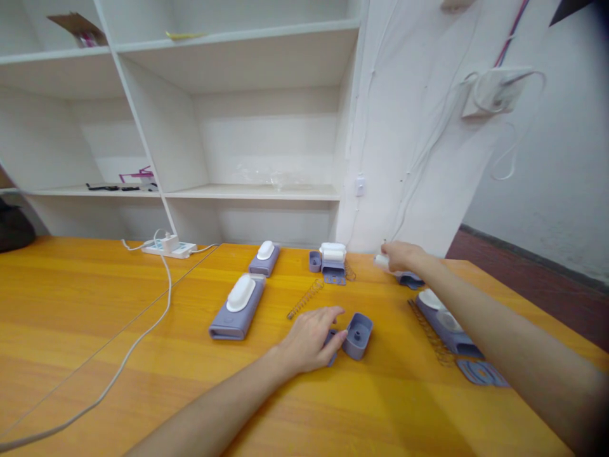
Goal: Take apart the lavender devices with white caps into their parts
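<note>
Two hands (pixel 309 339) (bare), two long springs (pixel 304 298), one power strip (pixel 169 246).

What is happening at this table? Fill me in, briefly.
A person works at an orange table with purple parts spread over it. The left hand lies open on a small purple piece, beside a purple cup-shaped housing. The right hand reaches to the far edge and appears to pinch a small white piece. A purple unit with a white top lies farther left, next to a loose spring.
</note>
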The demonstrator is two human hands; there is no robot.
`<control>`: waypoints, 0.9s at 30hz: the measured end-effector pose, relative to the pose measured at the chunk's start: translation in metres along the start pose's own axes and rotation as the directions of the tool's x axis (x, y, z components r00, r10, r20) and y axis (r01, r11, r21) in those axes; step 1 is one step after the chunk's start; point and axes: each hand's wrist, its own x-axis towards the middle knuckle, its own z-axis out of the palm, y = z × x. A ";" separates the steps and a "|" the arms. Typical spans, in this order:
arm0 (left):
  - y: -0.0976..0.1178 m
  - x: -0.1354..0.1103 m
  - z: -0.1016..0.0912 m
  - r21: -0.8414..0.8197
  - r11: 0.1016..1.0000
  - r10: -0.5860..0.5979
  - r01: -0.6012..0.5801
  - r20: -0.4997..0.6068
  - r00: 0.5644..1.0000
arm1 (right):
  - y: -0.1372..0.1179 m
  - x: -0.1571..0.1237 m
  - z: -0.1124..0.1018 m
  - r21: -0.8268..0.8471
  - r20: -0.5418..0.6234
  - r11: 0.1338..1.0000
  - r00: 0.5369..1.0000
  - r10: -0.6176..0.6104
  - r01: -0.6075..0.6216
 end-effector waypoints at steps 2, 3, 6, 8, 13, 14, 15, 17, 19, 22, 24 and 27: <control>0.000 0.000 0.000 0.003 1.000 -0.001 0.001 0.002 1.000 | 0.018 0.003 0.004 -0.005 -0.057 0.998 0.997 0.058 -0.058; 0.000 0.000 0.000 0.004 1.000 -0.003 0.003 0.003 1.000 | 0.025 0.005 0.008 -0.006 -0.078 0.997 0.994 0.083 -0.083; 0.000 0.000 0.000 0.005 1.000 -0.007 0.007 0.004 1.000 | 0.044 0.007 0.024 -0.004 -0.120 0.991 0.984 0.130 -0.131; 0.000 0.000 0.000 0.004 1.000 -0.007 0.007 0.006 1.000 | 0.052 0.009 0.036 0.005 -0.137 0.990 0.981 0.137 -0.138; -0.001 0.000 0.000 0.006 1.000 -0.002 0.002 0.012 1.000 | 0.067 0.013 0.059 0.047 -0.159 0.991 0.979 0.129 -0.123; -0.001 0.000 0.000 0.008 1.000 -0.002 0.002 0.013 1.000 | 0.069 0.014 0.062 0.056 -0.163 0.991 0.978 0.130 -0.122; -0.001 0.000 0.000 0.009 1.000 -0.004 0.004 0.013 1.000 | 0.070 0.015 0.064 0.066 -0.168 0.990 0.977 0.132 -0.122; 0.000 0.000 0.000 0.011 1.000 -0.009 0.009 0.013 1.000 | 0.072 0.017 0.065 0.090 -0.174 0.988 0.975 0.137 -0.123; 0.000 0.000 0.000 0.012 1.000 -0.011 0.011 0.017 1.000 | 0.073 0.018 0.065 0.117 -0.182 0.984 0.971 0.153 -0.133; 0.000 0.000 0.000 0.010 1.000 -0.011 0.010 0.020 1.000 | 0.071 0.021 0.062 0.154 -0.199 0.975 0.962 0.188 -0.158; -0.001 0.000 0.000 0.009 1.000 -0.011 0.011 0.016 1.000 | 0.069 0.023 0.060 0.176 -0.202 0.971 0.960 0.194 -0.160; -0.001 -0.001 0.000 0.007 1.000 -0.013 0.013 0.012 1.000 | 0.065 0.025 0.061 0.201 -0.182 0.969 0.966 0.183 -0.145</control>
